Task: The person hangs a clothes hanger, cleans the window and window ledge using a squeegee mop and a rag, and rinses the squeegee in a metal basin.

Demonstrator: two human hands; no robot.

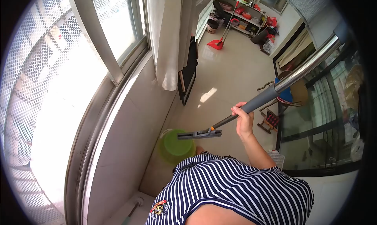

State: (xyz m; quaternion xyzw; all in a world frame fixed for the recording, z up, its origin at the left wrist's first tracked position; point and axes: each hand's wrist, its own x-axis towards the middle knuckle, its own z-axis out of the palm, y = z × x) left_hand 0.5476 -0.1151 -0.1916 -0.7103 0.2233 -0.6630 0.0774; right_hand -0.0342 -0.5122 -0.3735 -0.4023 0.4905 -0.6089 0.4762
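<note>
My right hand (pixel 245 123) is closed around the lower shaft of a mop-like pole, just below its thick grey sleeve (pixel 260 99). From there a shiny metal tube (pixel 306 64) slants to the upper right. At the lower end is a narrow grey bar-shaped head (pixel 200 134) with an orange joint; I see no pad or cloth on it. The head hangs above a green basin (pixel 176 144) on the floor and hides part of its rim from view. My left hand is out of sight.
A sliding window (pixel 114 79) with a white curtain (pixel 165 40) lines the left. Against that wall leans a black folded frame (pixel 188 73). A red dustpan (pixel 215 44), a chair (pixel 294 93) and a small stool (pixel 269 121) stand farther off. A brush (pixel 135 207) lies low left.
</note>
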